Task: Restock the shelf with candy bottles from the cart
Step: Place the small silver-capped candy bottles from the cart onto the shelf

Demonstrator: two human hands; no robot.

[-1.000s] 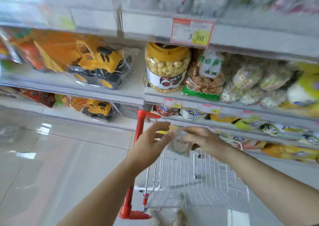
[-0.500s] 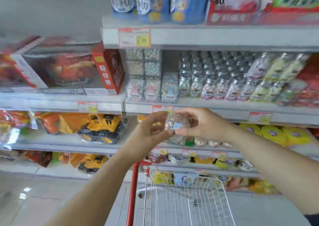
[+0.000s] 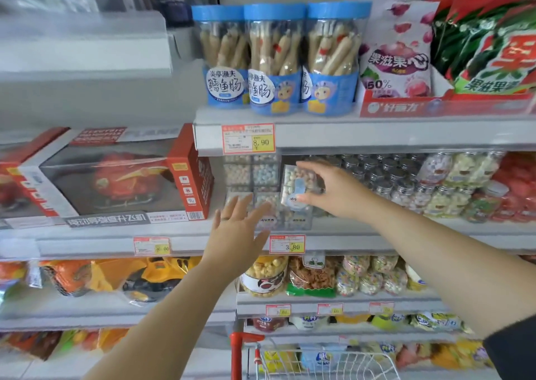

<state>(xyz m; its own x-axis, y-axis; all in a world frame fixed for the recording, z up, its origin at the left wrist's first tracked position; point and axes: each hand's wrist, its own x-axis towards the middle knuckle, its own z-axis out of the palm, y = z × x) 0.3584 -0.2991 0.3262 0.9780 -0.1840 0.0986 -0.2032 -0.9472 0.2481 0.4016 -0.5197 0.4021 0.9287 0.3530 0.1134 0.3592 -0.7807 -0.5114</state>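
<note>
Clear plastic, filled with small pale and blue sweets: the candy bottle [image 3: 295, 184] is squarish and see-through, with a blue-and-white label low on its face; it looks light and rigid, though its smooth walls may slide on their neighbours.

Position: you hold it slightly tilted, raised off the shelf [image 3: 333, 240], at the mouth of the tier marked by the price tag [image 3: 287, 244]; it sits just right of the stacked bottles [image 3: 252, 176] of the same kind and above a lower one in the next column.

Hands: your right hand [image 3: 333, 191] pinches the bottle, fingers over its top and thumb beneath; your left hand [image 3: 235, 234] is spread with straight fingers and holds nothing, poised before the stack; whether it touches the stack cannot be told.

Step in hand: placing, judged to be near its end; the cart [image 3: 327, 362] stands below, well apart.

Next move, as a judgement: level the bottle, label outward; ease it back onto the lower one, flush with the stack; release only once it sits square; keep your left hand ready to steady the column, since a nudge could topple it.
</note>
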